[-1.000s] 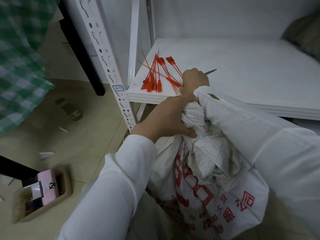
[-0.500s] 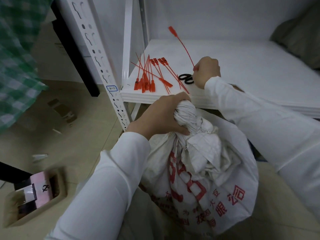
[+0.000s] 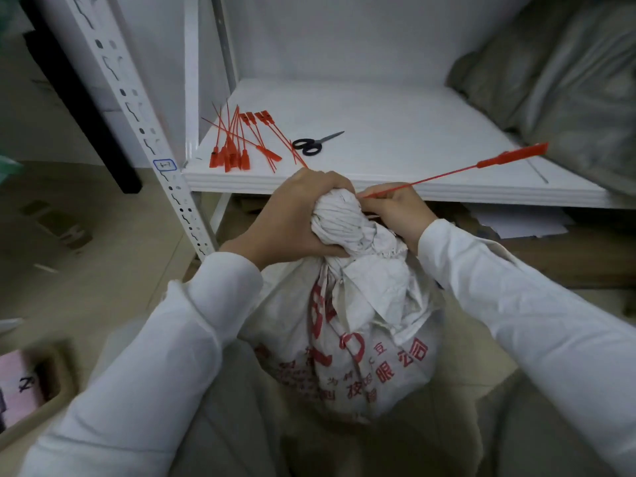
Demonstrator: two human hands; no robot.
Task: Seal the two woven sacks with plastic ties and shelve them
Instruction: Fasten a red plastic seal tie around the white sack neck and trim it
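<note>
The sack (image 3: 378,339) stands on the floor in front of the person, its neck gathered into a twist. The left hand (image 3: 292,218) grips the neck, fingers curled round it. The right hand (image 3: 395,210) pinches a red tie (image 3: 447,172) against the neck; its free end points right, over the shelf (image 3: 395,115) edge. Spare ties (image 3: 229,156) and scissors (image 3: 311,146) lie on the shelf.
</note>
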